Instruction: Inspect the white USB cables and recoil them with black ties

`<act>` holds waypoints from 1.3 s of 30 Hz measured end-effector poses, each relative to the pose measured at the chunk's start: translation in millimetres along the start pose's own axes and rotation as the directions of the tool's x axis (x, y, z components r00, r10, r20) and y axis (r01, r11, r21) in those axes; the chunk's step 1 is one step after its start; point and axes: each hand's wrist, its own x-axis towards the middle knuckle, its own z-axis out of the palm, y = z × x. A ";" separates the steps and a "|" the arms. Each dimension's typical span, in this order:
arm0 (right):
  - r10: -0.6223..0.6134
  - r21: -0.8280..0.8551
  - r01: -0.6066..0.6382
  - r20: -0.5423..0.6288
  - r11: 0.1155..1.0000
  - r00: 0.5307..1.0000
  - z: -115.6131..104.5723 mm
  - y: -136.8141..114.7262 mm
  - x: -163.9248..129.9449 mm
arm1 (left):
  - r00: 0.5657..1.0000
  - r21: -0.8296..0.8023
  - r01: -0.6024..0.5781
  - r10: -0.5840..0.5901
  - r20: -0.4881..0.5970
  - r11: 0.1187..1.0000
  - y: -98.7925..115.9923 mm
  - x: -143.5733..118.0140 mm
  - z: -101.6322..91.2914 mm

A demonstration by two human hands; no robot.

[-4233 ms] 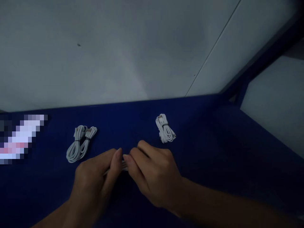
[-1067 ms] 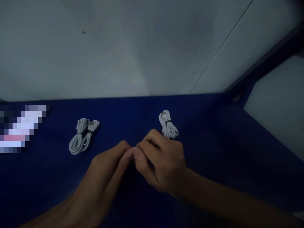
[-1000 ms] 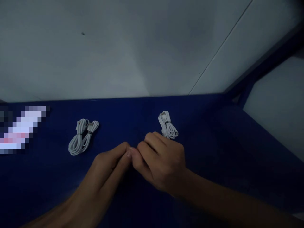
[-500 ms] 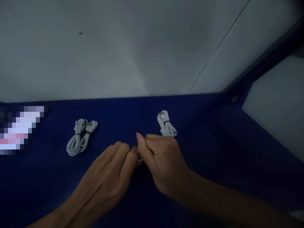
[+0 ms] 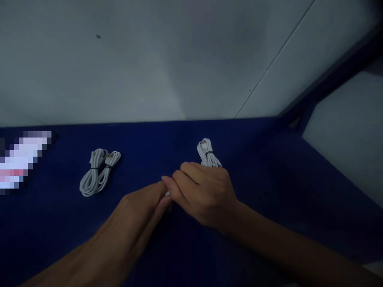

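Both my hands meet over the blue table, closed around a white cable (image 5: 166, 193), of which only a small bit shows between the fingertips. My left hand (image 5: 131, 219) pinches it from the left, thumb below the fingers. Fingers curled, my right hand (image 5: 206, 193) grips it from the other side, its thumb against the left fingertips. Most of the held cable is hidden. Just behind my right hand lies a coiled white cable (image 5: 207, 151) with a black tie, its near end covered by the hand.
Two more coiled white cables (image 5: 94, 175), bound with black ties, lie together at the left. A bright pixelated object (image 5: 25, 157) is at the far left. The blue tabletop (image 5: 155, 147) ends at a grey wall (image 5: 134, 71); a blue frame bar (image 5: 326, 85) rises at the right.
My left hand has turned, so its thumb now shows below the fingers. My right hand has shifted slightly left and up, covering more of the coil behind it. The view has moved a little.
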 end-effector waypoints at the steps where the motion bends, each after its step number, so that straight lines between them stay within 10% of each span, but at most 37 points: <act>1: -0.002 0.003 0.002 -0.009 1.000 1.000 0.6 0.3 -0.4 | 0.999 -0.067 0.041 -0.040 0.023 0.997 1.1 -1.8 -1.9; 12: -0.054 0.010 0.055 -0.010 0.998 0.998 -2.5 2.9 0.2 | 0.987 -0.108 0.133 -0.142 -0.077 0.985 -22.2 -30.6 0.3; 20: -0.020 0.158 0.002 0.113 0.987 0.993 -3.2 6.7 7.5 | 0.954 -0.245 0.294 -0.299 0.019 0.924 -8.9 -27.1 -6.3; 29: 0.043 0.294 -0.095 0.179 0.951 0.983 2.4 8.5 3.8 | 0.889 -0.624 0.430 -0.426 0.167 0.653 4.3 -11.2 -5.9; 34: 0.014 0.292 -0.075 0.204 0.953 0.979 0.4 9.5 2.2 | 0.899 -0.590 0.406 -0.421 0.121 0.698 -2.5 -16.6 -5.8; 39: 0.377 0.238 -0.435 0.254 0.868 0.891 -7.6 11.2 5.4 | 0.874 -0.616 0.336 -0.480 -0.079 0.712 -11.5 -8.1 -2.9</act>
